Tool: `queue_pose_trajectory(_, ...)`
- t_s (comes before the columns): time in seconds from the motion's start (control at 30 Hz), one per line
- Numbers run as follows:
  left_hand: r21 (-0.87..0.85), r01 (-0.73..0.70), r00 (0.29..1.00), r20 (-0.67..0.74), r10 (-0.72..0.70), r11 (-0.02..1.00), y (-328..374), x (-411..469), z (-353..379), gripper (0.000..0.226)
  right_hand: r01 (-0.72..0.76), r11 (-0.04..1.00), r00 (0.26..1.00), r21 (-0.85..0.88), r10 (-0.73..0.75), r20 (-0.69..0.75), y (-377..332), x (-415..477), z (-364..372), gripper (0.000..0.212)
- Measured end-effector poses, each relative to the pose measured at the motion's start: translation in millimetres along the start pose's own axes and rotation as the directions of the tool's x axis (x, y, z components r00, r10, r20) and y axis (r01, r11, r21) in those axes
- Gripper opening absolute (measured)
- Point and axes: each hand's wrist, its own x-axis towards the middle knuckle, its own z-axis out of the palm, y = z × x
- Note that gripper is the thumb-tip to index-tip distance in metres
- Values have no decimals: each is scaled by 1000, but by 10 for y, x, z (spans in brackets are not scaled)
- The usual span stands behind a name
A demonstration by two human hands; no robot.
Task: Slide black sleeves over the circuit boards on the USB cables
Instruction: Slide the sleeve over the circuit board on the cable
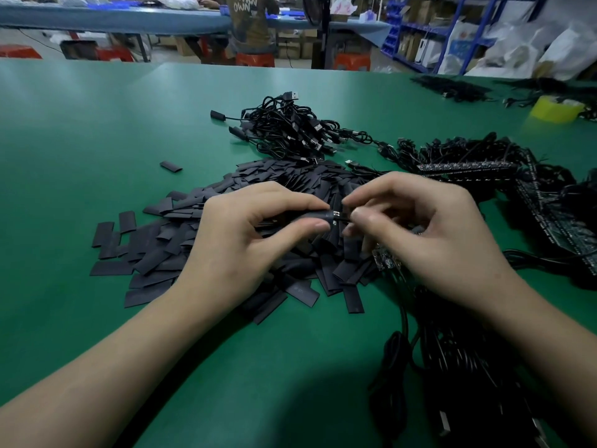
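Evidently I worked just above the sleeve pile (168, 244) to keep spares close. My left hand (245, 234) pinched one black sleeve (313, 216) and my right hand (420, 234) pinched the circuit board (337, 216), end-on at the sleeve's mouth, I judged for feeding in. Sleeved USB cables (290, 127) lay beyond the pile on the tabletop (80, 140).

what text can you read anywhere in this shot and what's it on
"OWN": on the shirt of the person at the far table; the line above it is cut off and blurred.
Faint print on a sleeve at the pile's near edge: too small to read.
White marks on the board strip: too small to read.
Blue print on the white bag by the shelves: blurred.
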Motion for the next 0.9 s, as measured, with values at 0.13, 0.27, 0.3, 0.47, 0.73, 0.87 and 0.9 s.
queue_pose_trajectory(0.13,40,-42,999,-17,43,998,19,-7,-1,18,-184,965,977,188,159,143,10,47,-50,12)
queue_pose_trajectory(0.27,68,-95,995,-7,96,993,26,-19,3,18,-281,903,950,326,213,229,21,57,-38,11)
queue_pose_trajectory(0.3,72,-105,994,-4,106,992,27,-21,5,18,-289,898,947,333,217,238,25,57,-36,12)
queue_pose_trajectory(0.47,88,-140,990,30,138,986,11,-37,22,19,-317,889,935,332,234,268,52,43,-3,15)
queue_pose_trajectory(0.73,38,57,985,-163,-50,998,65,-20,65,34,-195,933,978,303,162,130,32,24,44,10)
queue_pose_trajectory(0.87,-225,243,938,-195,-288,944,54,-46,129,34,-59,994,998,97,60,-3,6,-19,85,15)
queue_pose_trajectory(0.9,-273,262,932,-178,-316,926,44,-53,146,32,-23,999,999,34,24,-26,-3,-29,93,14)
